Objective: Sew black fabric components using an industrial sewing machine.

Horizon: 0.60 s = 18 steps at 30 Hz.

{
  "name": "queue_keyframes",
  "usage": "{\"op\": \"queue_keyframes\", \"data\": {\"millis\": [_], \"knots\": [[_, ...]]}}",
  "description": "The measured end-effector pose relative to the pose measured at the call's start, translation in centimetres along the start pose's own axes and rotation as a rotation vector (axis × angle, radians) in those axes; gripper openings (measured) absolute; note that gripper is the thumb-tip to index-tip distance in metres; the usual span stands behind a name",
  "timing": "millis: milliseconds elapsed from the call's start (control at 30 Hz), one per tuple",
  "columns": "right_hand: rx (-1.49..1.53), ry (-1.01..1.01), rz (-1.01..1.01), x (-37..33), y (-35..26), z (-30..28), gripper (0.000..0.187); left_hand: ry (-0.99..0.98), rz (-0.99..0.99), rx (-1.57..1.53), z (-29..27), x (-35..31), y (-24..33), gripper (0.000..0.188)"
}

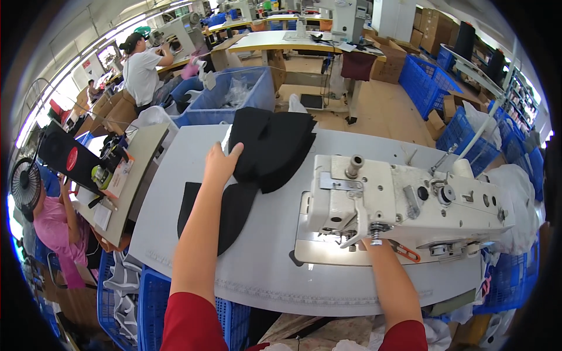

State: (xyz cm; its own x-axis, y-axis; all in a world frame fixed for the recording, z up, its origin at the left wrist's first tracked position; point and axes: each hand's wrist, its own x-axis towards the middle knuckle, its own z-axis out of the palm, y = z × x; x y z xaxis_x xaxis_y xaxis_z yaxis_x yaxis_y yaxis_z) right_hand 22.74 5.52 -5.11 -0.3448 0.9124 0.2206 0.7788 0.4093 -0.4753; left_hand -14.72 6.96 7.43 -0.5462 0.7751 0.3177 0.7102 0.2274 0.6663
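A thick stack of black cut fabric pieces [269, 146] lies at the far side of the grey sewing table [275, 286]. My left hand [222, 159] reaches to the stack's left edge, thumb apart from the fingers, the thumb touching or close to the cloth. Under my left forearm lies another black fabric piece [234, 213], curved on one side. A white industrial sewing machine [404, 199] stands on the right, its lamp lighting the needle area. My right hand [367, 244] is behind the machine's head near the needle; its fingers are hidden.
Orange-handled snips [405, 251] lie by the machine's base. A blue bin [228, 96] stands beyond the table. Blue crates [155, 304] with white pieces sit at lower left. A side table [132, 181] holds a black speaker [67, 158]. Co-workers sit at left, one in white [140, 73], one in pink [58, 234].
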Motion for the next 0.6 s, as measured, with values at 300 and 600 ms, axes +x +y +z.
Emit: {"op": "queue_keyframes", "data": {"millis": [300, 600], "knots": [[0.142, 0.071, 0.038, 0.7, 0.8, 0.0, 0.055, 0.148, 0.435, 0.372, 3.3, -1.2, 2.3, 0.043], [0.289, 0.126, 0.073, 4.1, 0.4, -0.6, 0.049, 0.161, 0.404, 0.324, 4.7, -0.9, 2.6, 0.028]]}}
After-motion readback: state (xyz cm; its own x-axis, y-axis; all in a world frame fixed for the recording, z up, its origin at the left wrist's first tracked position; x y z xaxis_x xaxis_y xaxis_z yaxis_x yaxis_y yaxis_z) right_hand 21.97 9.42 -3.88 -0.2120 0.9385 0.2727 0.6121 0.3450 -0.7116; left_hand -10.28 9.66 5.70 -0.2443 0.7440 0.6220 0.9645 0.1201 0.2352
